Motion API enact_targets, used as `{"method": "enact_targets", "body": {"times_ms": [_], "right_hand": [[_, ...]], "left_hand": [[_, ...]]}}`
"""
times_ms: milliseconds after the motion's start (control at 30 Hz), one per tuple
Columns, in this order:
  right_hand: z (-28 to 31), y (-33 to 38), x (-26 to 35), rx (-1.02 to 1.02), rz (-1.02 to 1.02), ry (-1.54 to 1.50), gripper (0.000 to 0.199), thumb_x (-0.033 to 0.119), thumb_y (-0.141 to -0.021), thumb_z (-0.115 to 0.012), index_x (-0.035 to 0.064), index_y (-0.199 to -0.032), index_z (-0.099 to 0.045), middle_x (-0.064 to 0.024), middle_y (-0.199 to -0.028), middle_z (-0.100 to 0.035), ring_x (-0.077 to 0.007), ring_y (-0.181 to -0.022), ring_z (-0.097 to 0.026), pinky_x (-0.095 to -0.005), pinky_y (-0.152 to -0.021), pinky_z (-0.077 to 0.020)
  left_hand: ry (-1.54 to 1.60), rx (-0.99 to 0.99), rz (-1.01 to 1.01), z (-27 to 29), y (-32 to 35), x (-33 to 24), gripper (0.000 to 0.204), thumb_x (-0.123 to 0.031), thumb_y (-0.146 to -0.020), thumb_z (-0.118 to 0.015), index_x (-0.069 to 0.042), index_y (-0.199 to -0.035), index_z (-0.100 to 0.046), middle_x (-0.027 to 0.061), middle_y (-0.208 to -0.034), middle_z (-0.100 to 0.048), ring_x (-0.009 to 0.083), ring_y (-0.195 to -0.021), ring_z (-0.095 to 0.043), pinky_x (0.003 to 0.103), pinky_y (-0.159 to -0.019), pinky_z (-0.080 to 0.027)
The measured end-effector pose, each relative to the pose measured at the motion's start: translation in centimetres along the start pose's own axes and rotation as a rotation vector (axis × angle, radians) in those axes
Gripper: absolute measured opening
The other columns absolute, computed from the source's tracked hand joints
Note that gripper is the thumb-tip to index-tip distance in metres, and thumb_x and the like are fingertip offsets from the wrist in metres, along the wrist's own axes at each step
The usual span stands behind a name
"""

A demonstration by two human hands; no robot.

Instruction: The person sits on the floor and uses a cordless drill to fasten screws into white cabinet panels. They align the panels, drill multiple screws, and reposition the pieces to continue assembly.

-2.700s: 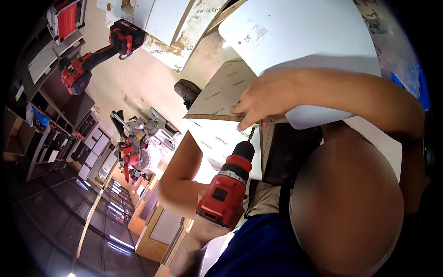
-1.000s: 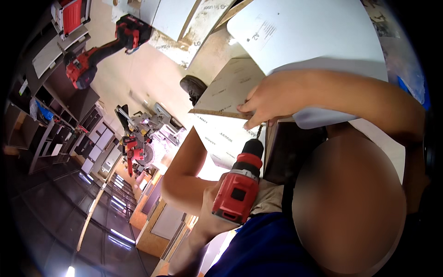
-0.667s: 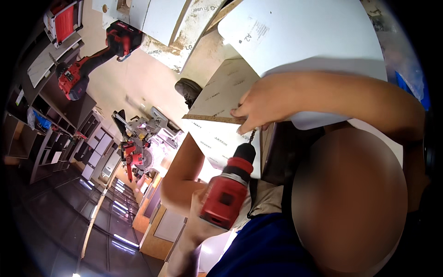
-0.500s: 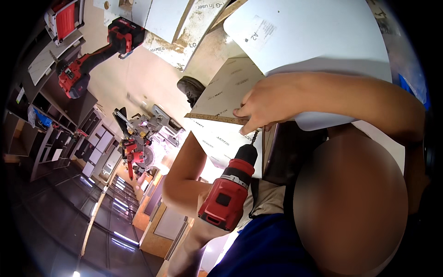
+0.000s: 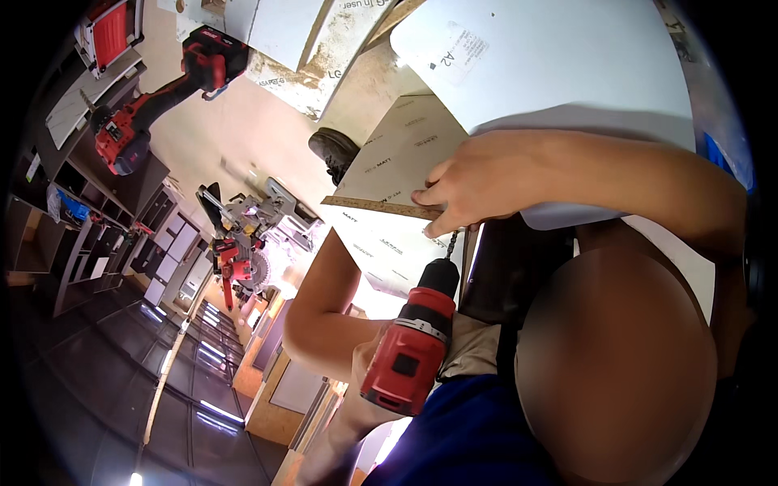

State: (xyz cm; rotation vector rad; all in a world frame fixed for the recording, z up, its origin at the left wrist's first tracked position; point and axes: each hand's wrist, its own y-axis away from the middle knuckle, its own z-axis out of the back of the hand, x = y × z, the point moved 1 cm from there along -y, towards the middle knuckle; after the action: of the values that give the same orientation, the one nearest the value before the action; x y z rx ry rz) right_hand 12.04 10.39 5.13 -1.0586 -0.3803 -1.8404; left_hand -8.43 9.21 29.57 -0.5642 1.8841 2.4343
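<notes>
My left hand [image 5: 366, 381] is wrapped round the grip of a red and black cordless drill [image 5: 409, 356]. Its thin dark bit [image 5: 453, 244] points away from me and meets the edge of a pale printed board [image 5: 389, 251], close to my right fingers. Whether the tip is inside the board cannot be made out. My right hand [image 5: 474, 182] reaches in from the right and clasps the corner where this board meets a second printed panel [image 5: 413, 150]. A bare chipboard edge [image 5: 377, 208] runs along that joint. The drill hides part of the lower board.
A white sheet [image 5: 543, 65] lies beyond my right arm. Another red cordless tool [image 5: 130, 134] is at upper left, with a mitre saw [image 5: 243, 259] below it. Dark shelving [image 5: 89, 251] stands far left. A dark shoe [image 5: 332, 152] shows beside the panel.
The drill and my left hand have shifted slightly right and down. My right hand keeps its hold on the board corner. The whole view has moved a little.
</notes>
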Motion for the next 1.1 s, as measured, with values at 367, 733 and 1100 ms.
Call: {"method": "enact_targets", "body": {"times_ms": [367, 733, 1100], "right_hand": [[-2.5, 0.6, -0.7, -0.328, 0.0, -0.026, 0.045, 0.014, -0.091, -0.063, 0.0268, -0.135, -0.062, -0.0047, -0.131, -0.064, -0.0217, -0.106, -0.067, -0.0344, -0.067, -0.0609], [1.8, 7.2, 5.2, -0.599, -0.474, -0.28, 0.042, 0.015, -0.085, -0.077, 0.0064, -0.125, -0.068, -0.0128, -0.116, -0.07, -0.0315, -0.099, -0.069, -0.0389, -0.089, -0.0556], [16.2, 0.2, 31.8, -0.287, -0.988, -0.343, 0.08, 0.028, -0.079, -0.085, 0.0041, -0.146, -0.048, -0.0148, -0.126, -0.068, -0.0277, -0.108, -0.068, -0.0379, -0.097, -0.0513]], "left_hand": [[0.057, -0.024, 0.045, -1.8, 2.0, 3.2, 0.035, -0.002, -0.09, -0.064, 0.002, -0.125, -0.062, 0.0045, -0.089, -0.069, 0.0096, -0.081, -0.067, 0.023, -0.072, -0.056], [0.054, -0.185, -0.293, -1.7, 0.2, 3.1, 0.068, -0.017, -0.071, -0.082, -0.001, -0.132, -0.055, 0.0138, -0.097, -0.072, 0.0208, -0.085, -0.072, 0.034, -0.08, -0.056], [0.476, -0.387, -0.551, -1.6, 4.7, 4.9, 0.066, -0.011, -0.078, -0.075, 0.005, -0.136, -0.048, 0.0202, -0.09, -0.072, 0.0286, -0.087, -0.074, 0.036, -0.08, -0.055]]}}
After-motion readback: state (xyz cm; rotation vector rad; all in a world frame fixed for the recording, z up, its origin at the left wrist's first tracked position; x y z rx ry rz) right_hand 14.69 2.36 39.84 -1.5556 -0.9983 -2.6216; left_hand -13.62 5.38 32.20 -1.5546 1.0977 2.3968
